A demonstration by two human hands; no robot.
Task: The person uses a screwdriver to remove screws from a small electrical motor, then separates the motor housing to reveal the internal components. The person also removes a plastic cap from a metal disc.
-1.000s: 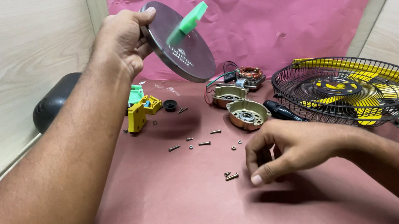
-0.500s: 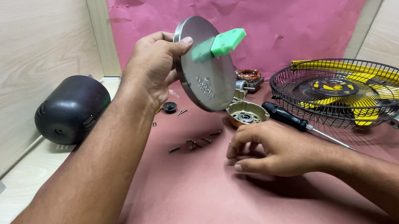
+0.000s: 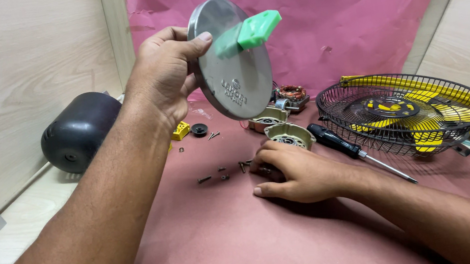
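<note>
- Disc of grey metal, round and flat, is held up in the air above the far part of the desk, tilted so its face turns toward the camera.
- Left hand grasps it by the left rim: the thumb lies across the front face near the top edge, the other fingers curl behind.
- Green plastic block sticks out from the disc's upper face, just right of the thumb tip.
- Embossed marking sits low on the disc face; too small to make out.
- Right hand rests palm down on the pink sheet near the desk's middle, fingers curled over something small, possibly a screw; what it grips cannot be told.
- Loose screws lie just left of that hand.
- Round motor housing sits touching its knuckles, a black-handled screwdriver just right.
- Wire fan guard with yellow blades stands toward the right edge.
- Black motor cover lies at the left edge, partly behind the forearm.
</note>
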